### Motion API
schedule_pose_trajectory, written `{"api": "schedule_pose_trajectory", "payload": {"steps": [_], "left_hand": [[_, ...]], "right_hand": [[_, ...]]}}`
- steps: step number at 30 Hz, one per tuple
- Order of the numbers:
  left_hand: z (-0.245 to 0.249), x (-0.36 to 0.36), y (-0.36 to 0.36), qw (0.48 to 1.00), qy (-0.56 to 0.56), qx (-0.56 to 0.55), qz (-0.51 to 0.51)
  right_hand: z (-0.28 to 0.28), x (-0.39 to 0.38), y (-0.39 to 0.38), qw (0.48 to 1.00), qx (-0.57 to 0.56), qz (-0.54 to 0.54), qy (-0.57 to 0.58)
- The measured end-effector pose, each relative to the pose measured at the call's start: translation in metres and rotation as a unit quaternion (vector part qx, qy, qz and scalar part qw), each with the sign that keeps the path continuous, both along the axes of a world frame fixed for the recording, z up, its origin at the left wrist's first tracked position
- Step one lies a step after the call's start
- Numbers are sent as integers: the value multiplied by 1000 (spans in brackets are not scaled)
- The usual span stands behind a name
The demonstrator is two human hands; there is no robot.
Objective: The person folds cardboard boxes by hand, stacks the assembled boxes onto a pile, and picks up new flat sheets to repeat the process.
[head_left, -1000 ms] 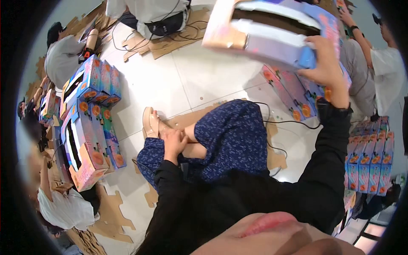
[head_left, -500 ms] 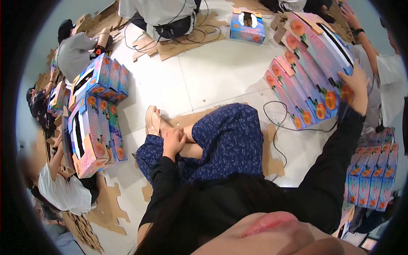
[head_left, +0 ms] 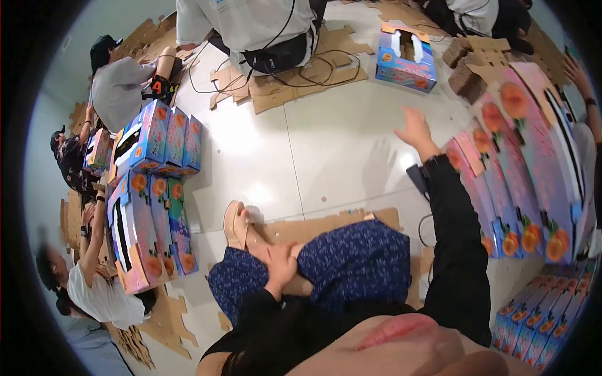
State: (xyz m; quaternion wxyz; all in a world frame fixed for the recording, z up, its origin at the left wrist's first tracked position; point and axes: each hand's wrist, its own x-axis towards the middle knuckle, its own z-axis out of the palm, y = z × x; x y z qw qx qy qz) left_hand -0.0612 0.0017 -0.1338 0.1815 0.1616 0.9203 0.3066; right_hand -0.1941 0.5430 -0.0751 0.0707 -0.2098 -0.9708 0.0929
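My right hand [head_left: 417, 133] is stretched forward over the white tiled floor, holding nothing, with its thumb and fingers apart. Just ahead of it, a blue and pink peach-print carton [head_left: 406, 74] with a cut-out handle opening stands on the floor, not touching my fingers. To the right of my right arm is a row of similar peach-print cartons [head_left: 530, 156]. My left hand [head_left: 280, 263] lies over my crossed leg near the ankle, fingers loosely spread and no object in it.
Flattened cardboard [head_left: 338, 220] lies under my legs. More peach-print cartons [head_left: 150, 219] are stacked at left, and others [head_left: 539, 313] stand at lower right. A cardboard stack [head_left: 473, 62] sits at upper right. A cable [head_left: 326, 75] loops behind a seated person [head_left: 263, 25]; other people sit at left.
My right hand has left the row of cartons at right and swung forward and left over the floor. My left hand stays on my leg. The view has shifted.
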Motion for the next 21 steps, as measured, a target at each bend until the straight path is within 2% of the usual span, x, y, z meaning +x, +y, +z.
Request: {"api": "schedule_pose_trajectory", "payload": {"steps": [1,3,5,7,9,10,11,12,15,19,21], "left_hand": [[-6,6,10,998,39,-40,-11],[-14,-5,3,999,-25,-42,-24],[-22,-3,-3,977,90,-162,-104],[-9,-81,-20,971,228,-60,-35],[-4,-157,-38,926,373,38,36],[-20,-162,-42,888,459,13,35],[-27,-165,-44,880,472,12,57],[-36,-166,-45,877,474,5,80],[-48,-162,-48,887,432,26,162],[-43,-156,-50,892,360,97,258],[-36,-151,-47,900,299,147,282]], "right_hand": [[-14,-25,11,998,35,-18,-50],[-58,-83,58,995,93,-40,1],[-56,-132,86,984,172,-54,8],[-51,-187,128,987,150,-53,-26],[-35,-220,143,989,35,-108,93],[-45,-234,150,975,87,-126,159],[-49,-245,148,954,137,-144,224],[-60,-248,141,957,137,-170,190],[-103,-229,132,972,197,-97,89],[-99,-198,135,987,129,-7,99],[-96,-177,125,989,122,-6,84]]}}
